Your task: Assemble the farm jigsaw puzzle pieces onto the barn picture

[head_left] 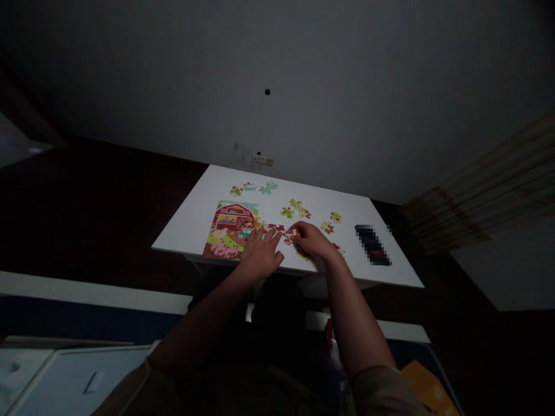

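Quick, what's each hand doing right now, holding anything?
Left hand: open, fingers spread flat on the assembled puzzle section, holding nothing.
Right hand: fingertips pinched on a red puzzle piece lying on the white table.

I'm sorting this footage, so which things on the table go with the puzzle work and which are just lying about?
In use:
- left hand, flat on the barn puzzle
- right hand, at a red piece
- loose pieces, teal pieces
- white table

Lying about:
- blurred black thing at the table's right
- wall socket
- orange thing, bottom right
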The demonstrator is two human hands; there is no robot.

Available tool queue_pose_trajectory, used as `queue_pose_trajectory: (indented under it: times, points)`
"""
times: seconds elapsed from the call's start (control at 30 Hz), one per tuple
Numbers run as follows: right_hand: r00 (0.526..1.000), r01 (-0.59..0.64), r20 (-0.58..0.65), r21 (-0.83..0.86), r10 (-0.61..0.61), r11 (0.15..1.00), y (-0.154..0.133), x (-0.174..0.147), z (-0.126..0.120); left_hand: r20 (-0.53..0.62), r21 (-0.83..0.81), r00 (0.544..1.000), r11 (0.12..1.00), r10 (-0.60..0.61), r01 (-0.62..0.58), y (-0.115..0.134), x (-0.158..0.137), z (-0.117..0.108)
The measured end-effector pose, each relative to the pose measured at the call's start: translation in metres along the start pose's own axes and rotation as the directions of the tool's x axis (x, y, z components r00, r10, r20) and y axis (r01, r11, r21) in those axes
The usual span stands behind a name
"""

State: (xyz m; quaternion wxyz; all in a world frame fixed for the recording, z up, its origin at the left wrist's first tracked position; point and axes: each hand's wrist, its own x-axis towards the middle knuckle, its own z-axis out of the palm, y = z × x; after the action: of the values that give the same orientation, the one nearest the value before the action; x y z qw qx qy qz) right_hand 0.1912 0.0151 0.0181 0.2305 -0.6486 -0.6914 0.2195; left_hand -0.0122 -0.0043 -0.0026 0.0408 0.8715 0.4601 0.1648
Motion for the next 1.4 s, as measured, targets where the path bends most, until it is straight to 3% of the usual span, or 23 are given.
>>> queue_pose_trajectory:
  times: [0.1,0.33,0.73,1.4]
  points:
    - [0.998,0.063,0.03,-0.077,-0.06,0.995,-0.003,0.005,0.001,0.005,-0.004,1.0,1.0,0.004,-0.004,0.0,-0.001,-0.001]
    - [0.997,0.076,-0.005,-0.273,-0.081,0.959,-0.013,0.001,0.004,0.017,-0.004,1.0,1.0,-0.001,0.001,0.0,-0.001,-0.002]
    - [0.992,0.112,0.082,-0.28,-0.093,0.954,-0.016,-0.002,-0.001,-0.001,0.01,1.0,1.0,0.007,-0.007,0.0,-0.001,-0.002]
    - [0.997,-0.005,-0.071,-0.279,-0.016,0.96,-0.004,0.001,0.013,0.019,-0.014,1.0,1.0,-0.008,0.008,0.001,0.0,-0.003]
